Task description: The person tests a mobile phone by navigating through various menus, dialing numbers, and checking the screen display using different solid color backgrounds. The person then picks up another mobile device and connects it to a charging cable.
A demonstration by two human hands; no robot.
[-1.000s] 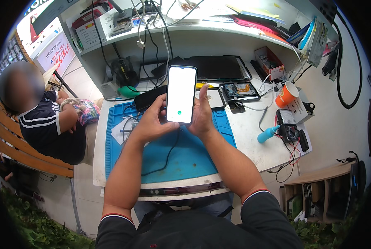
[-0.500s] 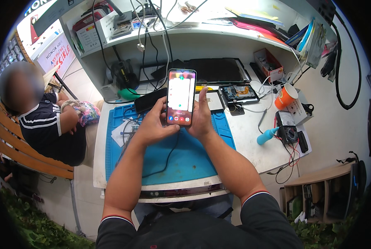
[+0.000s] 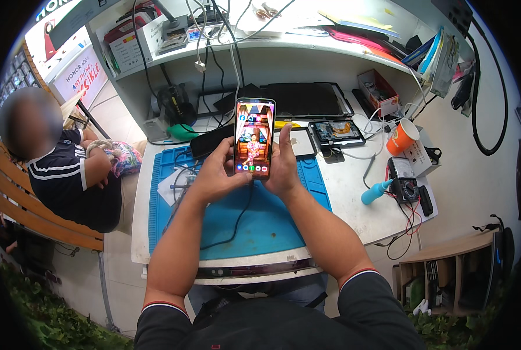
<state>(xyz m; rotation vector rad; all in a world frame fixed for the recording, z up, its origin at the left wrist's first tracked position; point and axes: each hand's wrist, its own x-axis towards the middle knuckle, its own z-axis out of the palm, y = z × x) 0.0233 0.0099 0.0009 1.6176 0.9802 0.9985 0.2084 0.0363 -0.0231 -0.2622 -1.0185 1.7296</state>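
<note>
A lit smartphone [image 3: 254, 137] is held upright above the blue work mat [image 3: 254, 227], its screen showing a colourful wallpaper with a row of app icons. My left hand [image 3: 214, 174] grips its lower left side, with the thumb over the bottom edge. On the other side, my right hand [image 3: 282, 166] supports the phone along its right edge, thumb raised and the other fingers hidden behind it. Past my left hand, a dark phone [image 3: 211, 142] lies at the mat's far edge. A black cable [image 3: 237, 224] curves over the mat below my hands.
An opened device with exposed circuitry [image 3: 337, 133] lies at the back right. Nearby stand an orange cup [image 3: 402, 137], a multimeter [image 3: 404, 179] and a light-blue bottle [image 3: 376, 191]. Cables hang from the shelf [image 3: 307, 42]. A person [image 3: 77, 169] sits on a bench at left.
The phone's screen has switched from a white app card over a blurred background to the home screen. Both hands keep their hold in nearly the same place.
</note>
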